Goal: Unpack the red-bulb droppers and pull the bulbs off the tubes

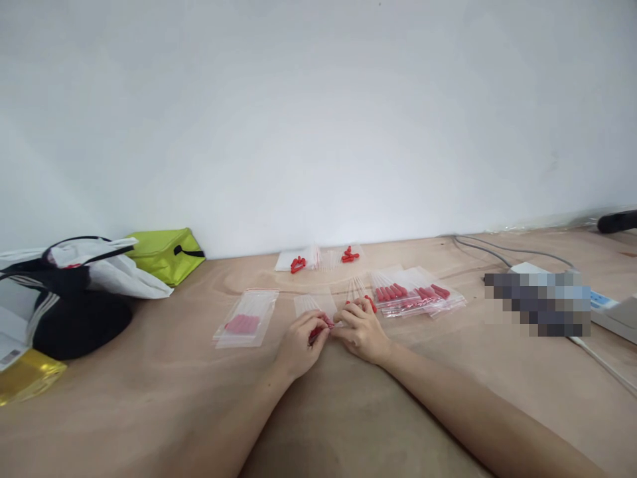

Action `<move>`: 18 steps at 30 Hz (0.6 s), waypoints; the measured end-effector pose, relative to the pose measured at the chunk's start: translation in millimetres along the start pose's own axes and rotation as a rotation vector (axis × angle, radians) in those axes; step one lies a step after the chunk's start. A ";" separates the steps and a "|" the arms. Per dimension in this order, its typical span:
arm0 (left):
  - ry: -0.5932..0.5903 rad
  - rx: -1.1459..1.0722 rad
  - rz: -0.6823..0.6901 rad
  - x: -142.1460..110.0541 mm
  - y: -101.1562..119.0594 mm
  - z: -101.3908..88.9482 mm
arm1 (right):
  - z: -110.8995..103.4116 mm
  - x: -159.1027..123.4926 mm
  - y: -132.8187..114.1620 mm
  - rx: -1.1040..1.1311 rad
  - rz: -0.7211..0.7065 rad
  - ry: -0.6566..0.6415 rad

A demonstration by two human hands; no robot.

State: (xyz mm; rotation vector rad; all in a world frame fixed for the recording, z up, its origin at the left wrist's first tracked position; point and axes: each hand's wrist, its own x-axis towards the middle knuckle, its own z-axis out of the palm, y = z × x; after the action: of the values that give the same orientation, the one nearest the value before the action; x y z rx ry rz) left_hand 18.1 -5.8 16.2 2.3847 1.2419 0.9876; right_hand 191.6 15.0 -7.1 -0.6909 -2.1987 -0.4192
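Note:
At the middle of the table, my left hand [303, 342] and my right hand [362, 330] meet at the near end of a clear zip bag [318, 301]. Both are closed, fingers pinching its edge. Thin clear tubes with red bulbs, looking like droppers, lie inside; my fingers partly hide the bulbs. Just beyond my right hand are loose droppers [355, 287] with red bulbs. To the right lies a pile of filled zip bags [418, 292]. Left of my hands are flat zip bags [246, 318] with a pinkish-red patch showing through.
Near the wall lie red bulbs [298, 264], more red bulbs [350, 254], clear tubes [328, 259] and white bags [283, 260]. A lime-green pouch [166, 255], white bag [119, 275] and black item [82, 325] sit left. Right are a power strip [602, 302], cables [482, 247] and a blurred-out object [537, 305].

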 end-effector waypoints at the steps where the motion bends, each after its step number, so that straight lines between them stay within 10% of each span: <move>1: -0.019 0.002 0.030 0.8 -1.0 0.1 | 0.6 0.2 -0.3 0.011 0.004 -0.009; 18: -0.043 0.027 -0.150 -3.3 -13.9 -3.4 | -12.1 -1.6 -4.6 0.513 0.226 -0.233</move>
State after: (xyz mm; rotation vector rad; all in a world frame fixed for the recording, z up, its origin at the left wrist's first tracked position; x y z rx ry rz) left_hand 5.9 -0.5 9.9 2.2812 1.4034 0.8752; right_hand 196.7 4.8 -0.8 -0.7122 -2.2727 0.3495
